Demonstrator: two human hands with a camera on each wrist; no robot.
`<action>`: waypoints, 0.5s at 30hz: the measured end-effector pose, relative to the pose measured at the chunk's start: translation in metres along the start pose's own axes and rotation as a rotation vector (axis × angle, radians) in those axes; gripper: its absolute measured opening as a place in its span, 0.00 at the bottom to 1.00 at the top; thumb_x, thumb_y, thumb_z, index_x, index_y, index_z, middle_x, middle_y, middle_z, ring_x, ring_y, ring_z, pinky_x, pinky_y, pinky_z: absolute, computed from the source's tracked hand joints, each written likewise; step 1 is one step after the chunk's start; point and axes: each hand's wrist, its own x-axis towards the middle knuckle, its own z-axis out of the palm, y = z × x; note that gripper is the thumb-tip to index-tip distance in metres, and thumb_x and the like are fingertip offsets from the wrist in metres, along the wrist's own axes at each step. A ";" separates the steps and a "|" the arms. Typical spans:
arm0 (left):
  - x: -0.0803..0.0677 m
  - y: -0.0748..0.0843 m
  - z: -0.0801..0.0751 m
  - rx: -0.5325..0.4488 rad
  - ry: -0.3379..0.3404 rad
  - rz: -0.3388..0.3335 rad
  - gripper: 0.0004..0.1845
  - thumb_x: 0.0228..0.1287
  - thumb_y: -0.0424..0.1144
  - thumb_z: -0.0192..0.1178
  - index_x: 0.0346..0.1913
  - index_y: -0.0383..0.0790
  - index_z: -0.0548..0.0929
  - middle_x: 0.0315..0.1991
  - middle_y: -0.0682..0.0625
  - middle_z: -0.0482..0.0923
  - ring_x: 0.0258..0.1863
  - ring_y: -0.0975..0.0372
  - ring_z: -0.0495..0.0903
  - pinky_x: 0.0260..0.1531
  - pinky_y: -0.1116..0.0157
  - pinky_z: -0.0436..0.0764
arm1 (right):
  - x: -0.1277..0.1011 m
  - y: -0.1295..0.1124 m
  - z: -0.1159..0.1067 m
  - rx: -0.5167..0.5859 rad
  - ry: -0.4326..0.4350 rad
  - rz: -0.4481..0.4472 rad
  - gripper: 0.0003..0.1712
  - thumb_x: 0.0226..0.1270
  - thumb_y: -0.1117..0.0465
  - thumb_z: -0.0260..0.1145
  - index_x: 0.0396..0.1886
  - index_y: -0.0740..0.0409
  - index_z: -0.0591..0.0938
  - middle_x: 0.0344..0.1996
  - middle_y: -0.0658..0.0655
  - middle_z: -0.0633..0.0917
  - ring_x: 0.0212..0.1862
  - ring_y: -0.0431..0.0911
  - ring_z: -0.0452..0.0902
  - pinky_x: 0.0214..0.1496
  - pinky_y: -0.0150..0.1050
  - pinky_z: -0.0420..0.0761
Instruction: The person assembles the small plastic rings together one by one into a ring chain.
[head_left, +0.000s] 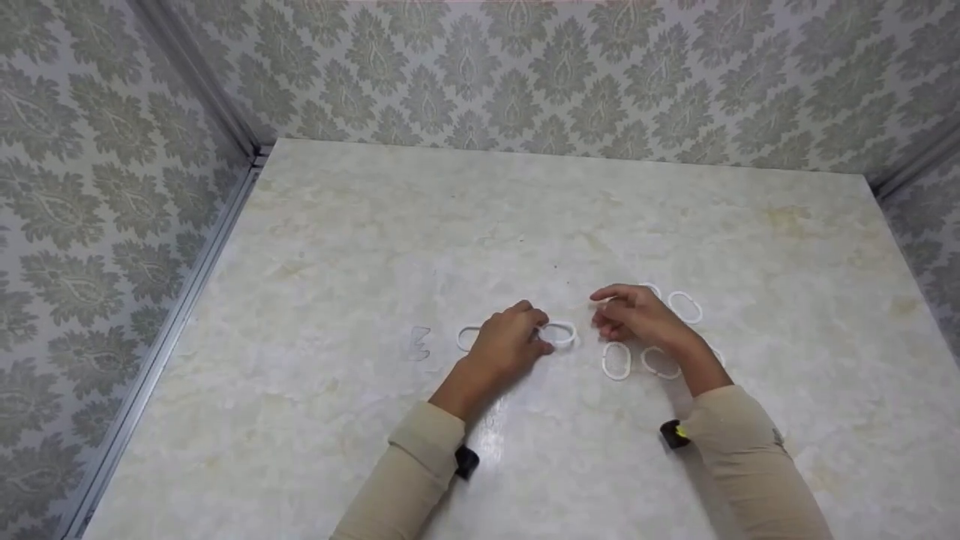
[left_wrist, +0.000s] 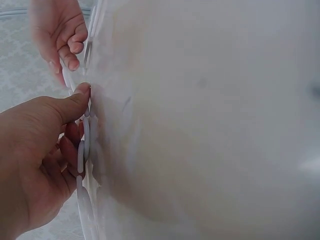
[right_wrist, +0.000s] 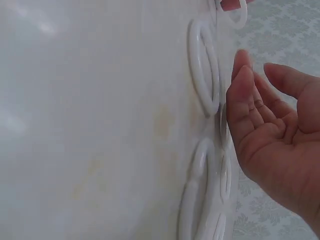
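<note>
My left hand (head_left: 504, 341) pinches a white oval ring (head_left: 573, 333) between thumb and fingertips, low over the table. Another white ring (head_left: 459, 339) shows beyond the left side of that hand, partly covered by it. In the left wrist view, several white rings (left_wrist: 86, 137) line up along the fingers and below them. My right hand (head_left: 637, 315) hovers to the right with fingers loosely bent, and nothing shows in its grasp. Around it lie loose white rings, one nearest ring (head_left: 604, 361) just below its fingers and another ring (head_left: 700, 308) beyond its back; its wrist partly hides others.
A small clear plastic piece (head_left: 418, 345) with a jagged edge lies left of the rings. The pale marbled table (head_left: 337, 225) meets patterned walls (head_left: 517, 82) at the back and sides. A black wrist camera (head_left: 466, 462) sits at the left cuff.
</note>
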 end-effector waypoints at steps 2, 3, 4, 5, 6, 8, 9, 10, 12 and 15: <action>0.000 0.000 0.000 -0.011 0.001 0.003 0.21 0.60 0.48 0.67 0.54 0.44 0.82 0.44 0.53 0.79 0.40 0.60 0.81 0.44 0.62 0.79 | -0.001 0.001 -0.006 -0.017 0.054 -0.029 0.22 0.73 0.63 0.54 0.63 0.66 0.71 0.32 0.46 0.84 0.30 0.36 0.80 0.35 0.30 0.81; -0.001 0.000 0.000 -0.012 0.002 0.004 0.21 0.60 0.48 0.67 0.54 0.44 0.82 0.44 0.53 0.79 0.40 0.61 0.80 0.44 0.62 0.79 | -0.002 0.002 -0.009 -0.024 0.083 -0.048 0.21 0.73 0.63 0.54 0.62 0.67 0.72 0.32 0.47 0.83 0.30 0.36 0.79 0.35 0.30 0.81; -0.001 0.000 0.000 -0.014 0.004 0.008 0.21 0.60 0.48 0.67 0.54 0.44 0.82 0.44 0.53 0.79 0.39 0.61 0.80 0.44 0.63 0.79 | -0.003 0.002 -0.012 -0.042 0.114 -0.070 0.21 0.72 0.64 0.54 0.61 0.67 0.73 0.32 0.47 0.83 0.30 0.36 0.78 0.35 0.31 0.81; -0.001 0.000 0.000 -0.015 0.007 0.011 0.21 0.60 0.47 0.67 0.54 0.44 0.82 0.44 0.53 0.79 0.39 0.61 0.80 0.44 0.63 0.79 | -0.003 0.002 -0.015 -0.063 0.143 -0.093 0.20 0.72 0.64 0.55 0.60 0.68 0.74 0.32 0.48 0.83 0.29 0.37 0.78 0.35 0.31 0.81; -0.001 0.000 0.000 -0.015 0.008 0.014 0.20 0.60 0.47 0.67 0.54 0.44 0.82 0.44 0.53 0.79 0.39 0.61 0.79 0.44 0.63 0.79 | -0.004 0.003 -0.017 -0.090 0.175 -0.114 0.20 0.71 0.64 0.55 0.59 0.68 0.75 0.32 0.48 0.83 0.29 0.37 0.77 0.34 0.32 0.80; -0.001 -0.001 0.001 -0.017 0.012 0.018 0.20 0.60 0.47 0.67 0.54 0.44 0.82 0.43 0.53 0.79 0.38 0.62 0.79 0.43 0.63 0.78 | -0.004 0.004 -0.021 -0.158 0.232 -0.141 0.19 0.70 0.64 0.57 0.57 0.68 0.77 0.33 0.48 0.83 0.28 0.37 0.77 0.34 0.32 0.81; -0.001 -0.001 0.001 -0.016 0.013 0.019 0.20 0.60 0.47 0.67 0.53 0.44 0.82 0.43 0.54 0.79 0.38 0.62 0.79 0.42 0.64 0.78 | -0.004 0.004 -0.022 -0.190 0.254 -0.149 0.19 0.69 0.64 0.59 0.56 0.67 0.78 0.33 0.48 0.84 0.28 0.37 0.78 0.33 0.32 0.81; -0.001 -0.001 0.002 -0.018 0.015 0.021 0.20 0.60 0.47 0.67 0.53 0.44 0.82 0.43 0.54 0.79 0.37 0.62 0.79 0.42 0.64 0.79 | -0.004 0.005 -0.023 -0.226 0.273 -0.157 0.19 0.69 0.63 0.60 0.55 0.67 0.79 0.34 0.50 0.84 0.29 0.37 0.78 0.33 0.31 0.81; -0.001 -0.002 0.002 -0.017 0.017 0.021 0.20 0.60 0.47 0.67 0.53 0.44 0.83 0.43 0.54 0.79 0.37 0.62 0.79 0.41 0.65 0.78 | -0.003 0.007 -0.025 -0.302 0.303 -0.166 0.19 0.68 0.61 0.63 0.54 0.66 0.80 0.37 0.54 0.85 0.31 0.37 0.79 0.34 0.30 0.80; 0.000 -0.002 0.003 -0.014 0.017 0.017 0.20 0.60 0.47 0.67 0.53 0.45 0.82 0.43 0.54 0.79 0.37 0.62 0.79 0.41 0.65 0.78 | -0.003 0.009 -0.026 -0.412 0.326 -0.153 0.20 0.65 0.58 0.67 0.54 0.62 0.81 0.42 0.61 0.85 0.38 0.42 0.81 0.39 0.31 0.79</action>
